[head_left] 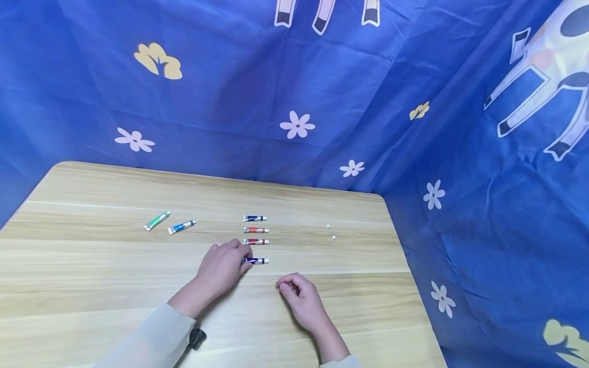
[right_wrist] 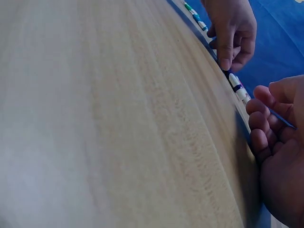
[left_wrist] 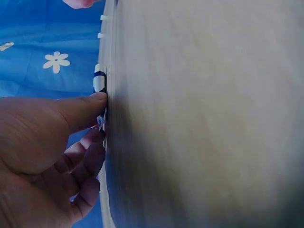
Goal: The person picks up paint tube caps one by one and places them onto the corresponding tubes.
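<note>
At the near end of a column of small paint tubes, my left hand [head_left: 225, 266] pinches a purple paint tube [head_left: 258, 261] by its tail end, between thumb and fingers. The white, dark-banded cap end of this tube [left_wrist: 99, 81] points away from the hand in the left wrist view. Beyond it lie a red tube [head_left: 258, 242], an orange tube [head_left: 255, 230] and a dark blue tube [head_left: 255, 219], caps to the right. My right hand [head_left: 303, 301] rests on the table to the right, fingers loosely curled and holding nothing.
A green tube [head_left: 157, 221] and a blue tube [head_left: 182, 227] lie slanted at the left. Two tiny white pieces, one farther [head_left: 328, 226] and one nearer [head_left: 333, 237], sit to the right. Blue patterned cloth [head_left: 221, 128] hangs behind and beside the wooden table [head_left: 101, 266].
</note>
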Tool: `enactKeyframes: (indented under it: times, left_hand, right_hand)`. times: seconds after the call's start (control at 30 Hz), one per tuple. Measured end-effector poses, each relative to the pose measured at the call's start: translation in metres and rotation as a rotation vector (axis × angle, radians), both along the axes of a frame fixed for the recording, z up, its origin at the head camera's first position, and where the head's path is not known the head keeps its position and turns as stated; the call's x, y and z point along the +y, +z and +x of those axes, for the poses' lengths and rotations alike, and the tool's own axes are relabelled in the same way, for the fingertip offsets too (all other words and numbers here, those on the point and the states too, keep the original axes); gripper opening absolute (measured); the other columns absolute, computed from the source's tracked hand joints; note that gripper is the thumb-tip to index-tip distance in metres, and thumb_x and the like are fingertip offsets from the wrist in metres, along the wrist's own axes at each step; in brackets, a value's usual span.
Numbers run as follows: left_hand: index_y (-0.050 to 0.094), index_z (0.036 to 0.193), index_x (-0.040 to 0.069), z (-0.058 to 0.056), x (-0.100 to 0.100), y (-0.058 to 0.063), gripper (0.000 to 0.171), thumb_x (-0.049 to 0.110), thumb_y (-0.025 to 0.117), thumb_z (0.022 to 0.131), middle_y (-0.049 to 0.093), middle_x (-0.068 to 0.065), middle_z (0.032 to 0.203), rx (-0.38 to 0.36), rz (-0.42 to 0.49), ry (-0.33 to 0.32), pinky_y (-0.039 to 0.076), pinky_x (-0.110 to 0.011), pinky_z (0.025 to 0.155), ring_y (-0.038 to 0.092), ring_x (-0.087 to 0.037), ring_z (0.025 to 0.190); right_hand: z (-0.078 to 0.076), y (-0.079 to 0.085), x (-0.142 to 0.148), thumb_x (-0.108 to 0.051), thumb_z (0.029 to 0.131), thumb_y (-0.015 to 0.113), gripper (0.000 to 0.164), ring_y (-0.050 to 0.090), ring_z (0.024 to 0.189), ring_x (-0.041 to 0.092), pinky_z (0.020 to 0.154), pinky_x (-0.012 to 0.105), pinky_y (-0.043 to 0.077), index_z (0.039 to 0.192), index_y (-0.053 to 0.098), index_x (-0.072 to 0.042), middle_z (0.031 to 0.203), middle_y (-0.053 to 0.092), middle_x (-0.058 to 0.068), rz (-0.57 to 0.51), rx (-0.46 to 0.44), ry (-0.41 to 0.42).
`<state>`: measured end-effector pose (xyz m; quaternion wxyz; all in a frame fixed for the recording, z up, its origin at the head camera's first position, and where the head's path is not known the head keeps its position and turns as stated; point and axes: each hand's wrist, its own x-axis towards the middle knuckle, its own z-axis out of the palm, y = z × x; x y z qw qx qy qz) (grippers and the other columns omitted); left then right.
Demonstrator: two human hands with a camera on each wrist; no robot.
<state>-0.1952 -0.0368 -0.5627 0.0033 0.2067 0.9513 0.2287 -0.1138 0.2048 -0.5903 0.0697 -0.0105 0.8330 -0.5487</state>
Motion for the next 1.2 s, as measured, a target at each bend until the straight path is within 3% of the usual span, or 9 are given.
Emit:
enactKeyframes:
  times: [0.4, 0.63, 0.9, 1.1, 1.2]
  left_hand:
    - [0.077, 0.115, 0.012, -0.001, 0.001, 0.004, 0.030, 0.032, 0.085, 0.094, 0.074, -0.006, 0.106, -0.033, -0.008, 0.004, 0.049, -0.043, 0.080, 0.071, -0.027, 0.095]
    - [0.076, 0.122, 0.012, -0.001, -0.011, 0.003, 0.036, 0.036, 0.082, 0.096, 0.076, -0.012, 0.118, -0.034, 0.016, 0.033, 0.052, -0.049, 0.085, 0.073, -0.034, 0.107]
    - [0.072, 0.124, 0.002, 0.000, -0.057, -0.002, 0.036, 0.028, 0.078, 0.099, 0.067, -0.026, 0.124, -0.083, 0.092, 0.150, 0.056, -0.066, 0.095, 0.069, -0.044, 0.107]
    - [0.063, 0.132, -0.003, -0.005, -0.095, 0.000, 0.043, 0.024, 0.074, 0.101, 0.058, -0.035, 0.129, -0.118, 0.110, 0.225, 0.053, -0.071, 0.096, 0.064, -0.054, 0.112]
    - [0.061, 0.134, -0.005, -0.009, -0.111, 0.001, 0.044, 0.024, 0.072, 0.102, 0.055, -0.036, 0.130, -0.116, 0.107, 0.247, 0.051, -0.072, 0.096, 0.063, -0.057, 0.114]
  right_hand:
    - [-0.002, 0.002, 0.006, -0.020, 0.107, 0.067, 0.017, 0.062, 0.088, 0.003, 0.083, 0.018, 0.051, 0.115, 0.075, -0.007, 0.108, 0.075, 0.019, -0.055, -0.065, 0.001]
    - [-0.003, -0.001, 0.009, -0.021, 0.108, 0.066, 0.020, 0.065, 0.091, 0.004, 0.085, 0.018, 0.053, 0.117, 0.074, -0.006, 0.109, 0.075, 0.021, -0.115, -0.064, -0.002]
    - [-0.001, 0.002, 0.010, -0.018, 0.108, 0.066, 0.020, 0.067, 0.094, 0.005, 0.089, 0.018, 0.054, 0.117, 0.074, -0.002, 0.110, 0.074, 0.025, -0.141, -0.077, -0.015]
    - [-0.004, 0.006, 0.022, -0.014, 0.108, 0.063, 0.024, 0.068, 0.091, 0.005, 0.088, 0.019, 0.058, 0.118, 0.070, 0.007, 0.107, 0.070, 0.035, -0.231, -0.031, -0.033]
    - [-0.007, 0.007, 0.034, -0.009, 0.108, 0.063, 0.022, 0.068, 0.089, 0.007, 0.086, 0.020, 0.059, 0.117, 0.069, 0.010, 0.104, 0.070, 0.034, -0.249, 0.006, -0.077]
